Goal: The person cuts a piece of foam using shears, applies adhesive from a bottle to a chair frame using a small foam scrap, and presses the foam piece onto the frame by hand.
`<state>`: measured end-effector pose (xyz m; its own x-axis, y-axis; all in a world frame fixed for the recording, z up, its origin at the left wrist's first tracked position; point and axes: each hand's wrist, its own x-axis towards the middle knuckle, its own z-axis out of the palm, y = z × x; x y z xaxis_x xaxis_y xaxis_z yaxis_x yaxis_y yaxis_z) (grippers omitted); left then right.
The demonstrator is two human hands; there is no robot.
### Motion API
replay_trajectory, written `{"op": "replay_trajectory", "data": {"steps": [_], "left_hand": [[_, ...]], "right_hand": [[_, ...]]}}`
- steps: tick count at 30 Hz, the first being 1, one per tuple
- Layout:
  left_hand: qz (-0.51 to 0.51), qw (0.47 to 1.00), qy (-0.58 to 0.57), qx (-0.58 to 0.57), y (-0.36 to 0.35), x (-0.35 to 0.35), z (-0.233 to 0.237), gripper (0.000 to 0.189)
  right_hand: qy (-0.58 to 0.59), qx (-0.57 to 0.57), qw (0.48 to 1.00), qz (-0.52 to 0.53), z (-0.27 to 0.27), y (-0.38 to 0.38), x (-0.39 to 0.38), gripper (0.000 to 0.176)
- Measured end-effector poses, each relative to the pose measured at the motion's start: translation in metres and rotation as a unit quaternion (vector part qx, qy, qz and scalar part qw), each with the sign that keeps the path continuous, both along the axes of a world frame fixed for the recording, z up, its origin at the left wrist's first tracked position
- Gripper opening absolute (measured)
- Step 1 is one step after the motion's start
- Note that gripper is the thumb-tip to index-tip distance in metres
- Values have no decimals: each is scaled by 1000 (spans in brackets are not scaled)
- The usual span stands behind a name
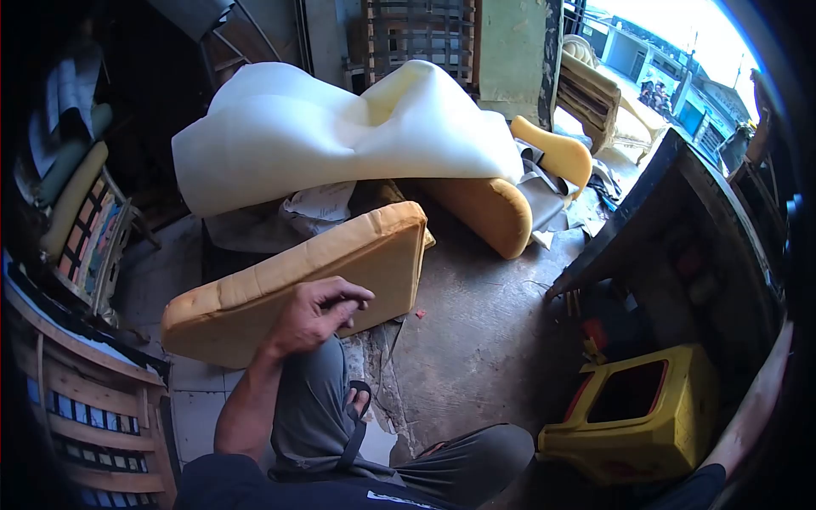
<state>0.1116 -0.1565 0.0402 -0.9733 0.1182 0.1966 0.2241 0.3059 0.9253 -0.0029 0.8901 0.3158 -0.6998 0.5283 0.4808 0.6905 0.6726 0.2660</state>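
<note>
My left hand (319, 316) is raised just above my left knee, its fingers curled and pressed together. Whatever they hold, if anything, is too small or hidden to name. Behind that hand a thick orange-tan seat cushion (280, 276) stands tilted on its edge. My right forearm (756, 404) stretches up along the right border, while its hand lies outside the picture. Closest to that arm is a yellow plastic stool or crate (693, 408) with a dark opening.
A large folded white foam sheet (331, 136) lies across orange cushions (476, 208) at the back. Wooden slatted frames (98, 425) stand at left. A dark upright panel (637, 208) leans at right. Worn concrete floor (467, 340) stretches between; a sunlit street shows beyond.
</note>
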Motion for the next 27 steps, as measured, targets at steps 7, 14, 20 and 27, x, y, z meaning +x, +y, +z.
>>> {"op": "replay_trajectory", "data": {"steps": [7, 14, 20, 27], "left_hand": [[293, 940, 98, -144, -173, 6, 70, 28], [277, 691, 159, -649, -169, -110, 72, 110], [277, 655, 76, -699, -146, -232, 60, 68], [303, 553, 397, -666, -83, -301, 236, 14]], "right_hand": [[44, -22, 988, -144, 8, -121, 60, 71], [65, -75, 992, -83, -4, -66, 84, 75], [69, -102, 991, -58, -11, -53, 103, 80], [264, -382, 875, 139, -18, -53, 127, 56]]}}
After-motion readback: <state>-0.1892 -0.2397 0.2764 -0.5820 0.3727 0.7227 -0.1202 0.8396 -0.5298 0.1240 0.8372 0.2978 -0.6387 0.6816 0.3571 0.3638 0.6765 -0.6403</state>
